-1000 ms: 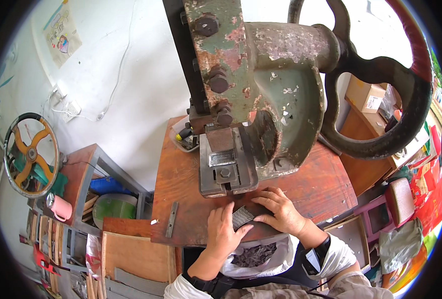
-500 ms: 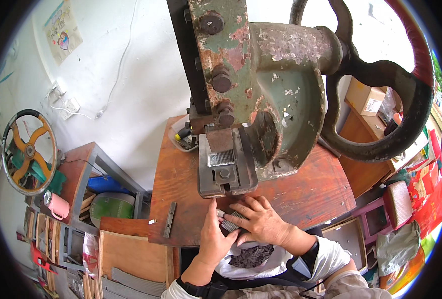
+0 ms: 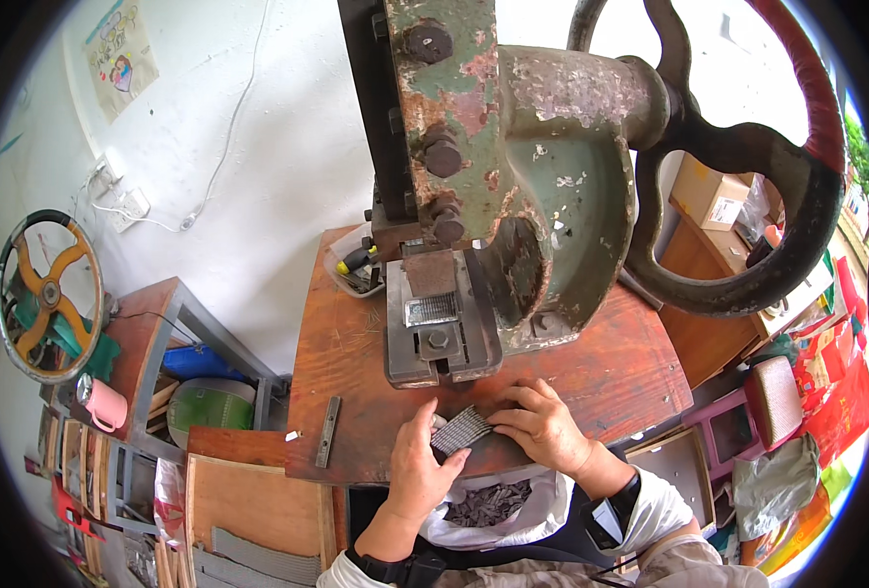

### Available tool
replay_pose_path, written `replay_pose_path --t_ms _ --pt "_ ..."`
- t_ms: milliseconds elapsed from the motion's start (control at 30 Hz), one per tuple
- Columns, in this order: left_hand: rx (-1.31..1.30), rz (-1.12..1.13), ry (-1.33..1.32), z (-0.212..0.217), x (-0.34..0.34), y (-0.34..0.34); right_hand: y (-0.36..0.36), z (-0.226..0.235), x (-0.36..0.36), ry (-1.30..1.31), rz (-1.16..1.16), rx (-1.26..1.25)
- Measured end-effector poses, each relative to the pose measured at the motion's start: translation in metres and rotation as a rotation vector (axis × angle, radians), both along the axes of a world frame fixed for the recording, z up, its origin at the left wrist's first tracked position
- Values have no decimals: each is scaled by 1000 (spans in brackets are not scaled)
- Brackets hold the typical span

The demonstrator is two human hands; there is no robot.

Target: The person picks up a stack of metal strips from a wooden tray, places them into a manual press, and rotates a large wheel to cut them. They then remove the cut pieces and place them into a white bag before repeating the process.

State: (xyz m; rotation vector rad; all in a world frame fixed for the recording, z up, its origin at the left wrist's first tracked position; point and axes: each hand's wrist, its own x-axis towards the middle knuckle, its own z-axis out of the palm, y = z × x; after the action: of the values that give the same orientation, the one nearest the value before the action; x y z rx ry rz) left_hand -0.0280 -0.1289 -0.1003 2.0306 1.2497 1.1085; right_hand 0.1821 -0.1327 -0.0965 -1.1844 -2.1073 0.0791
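Observation:
Just in front of the press, over the front of the wooden table, my left hand (image 3: 419, 468) is closed on a small grey ribbed piece (image 3: 462, 431), thumb on the near side and fingers along its left end. My right hand (image 3: 544, 427) has its fingers bent together at the right end of the same piece, pinching or touching that edge. The old green press (image 3: 571, 196) stands beyond both hands. On its steel die block (image 3: 441, 343) lies a shiny ribbed metal patch. Below the hands, a white bag (image 3: 537, 519) holds many dark grey scraps.
A short metal bar (image 3: 327, 432) lies on the wooden table (image 3: 341, 343) at left. Behind it sits a clear plastic tub (image 3: 354, 265) with a yellow-black tool. The press's big handwheel (image 3: 748, 294) overhangs the right. Grey ribbed sheets (image 3: 258, 559) lie in a wooden tray lower left.
My right hand has drawn back to the right off the ribbed piece, uncovering its top. My left hand keeps hold of it. The whole view has shifted slightly.

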Motion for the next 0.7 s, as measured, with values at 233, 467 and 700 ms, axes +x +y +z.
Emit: replay_pose_path --t_ms 233,467,700 --pt "89 23 52 4 2 -3 12 -2 -1 147 43 -187" --pt "73 4 30 2 -1 -1 16 9 -2 84 54 -243" --pt "40 -55 47 6 -4 2 20 14 -4 102 89 -275"
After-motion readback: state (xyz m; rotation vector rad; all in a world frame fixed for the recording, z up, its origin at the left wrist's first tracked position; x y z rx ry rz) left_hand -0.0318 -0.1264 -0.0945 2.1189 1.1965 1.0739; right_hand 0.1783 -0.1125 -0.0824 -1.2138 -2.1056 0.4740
